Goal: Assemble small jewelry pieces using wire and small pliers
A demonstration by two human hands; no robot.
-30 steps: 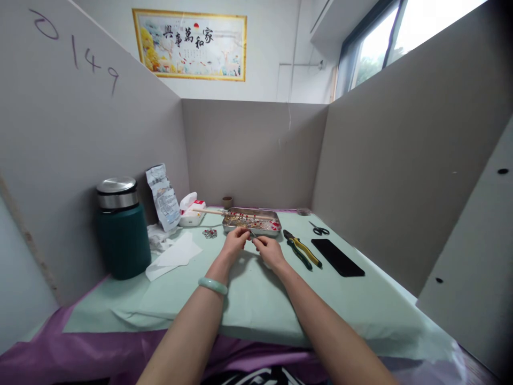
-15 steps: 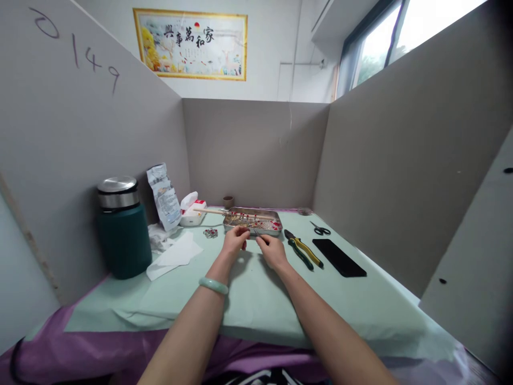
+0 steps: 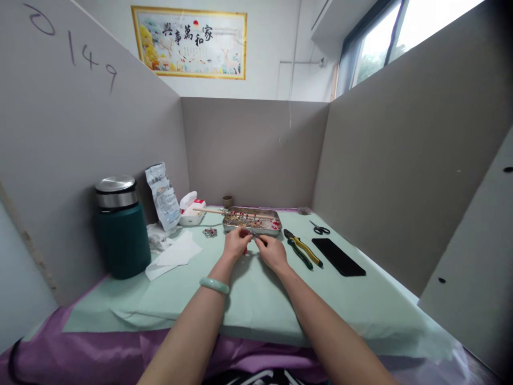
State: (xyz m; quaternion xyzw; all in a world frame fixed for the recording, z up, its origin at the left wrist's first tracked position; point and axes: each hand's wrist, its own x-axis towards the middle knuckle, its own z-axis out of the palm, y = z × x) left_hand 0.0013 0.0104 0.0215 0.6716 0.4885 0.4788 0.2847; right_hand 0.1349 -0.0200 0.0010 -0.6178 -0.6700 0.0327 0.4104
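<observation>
My left hand (image 3: 235, 244) is closed in a pinch just in front of the metal tray (image 3: 252, 233). Whatever sits between its fingertips is too small to make out; a bit of red shows beneath them. Close beside it, my right hand (image 3: 273, 252) is wrapped round a slim tool with a metal tip (image 3: 254, 233), its tip pointing at the left fingertips. Most of that tool is hidden in the palm, so its exact kind cannot be told. Red, gold and clear beads (image 3: 249, 220) lie in the tray, with a thin wooden stick (image 3: 210, 211) across it.
Pliers with green and yellow handles (image 3: 303, 251), black scissors (image 3: 320, 230) and a black phone-like slab (image 3: 339, 256) lie at right. At left are a beaded chain (image 3: 209, 232), paper (image 3: 174, 256), a tissue pack (image 3: 193, 213), a silvery pouch (image 3: 163, 195) and a green flask (image 3: 122, 235).
My left hand has shifted slightly right, and its fingertips now meet the tool's tip more closely. My right hand keeps its grip and has hardly moved.
</observation>
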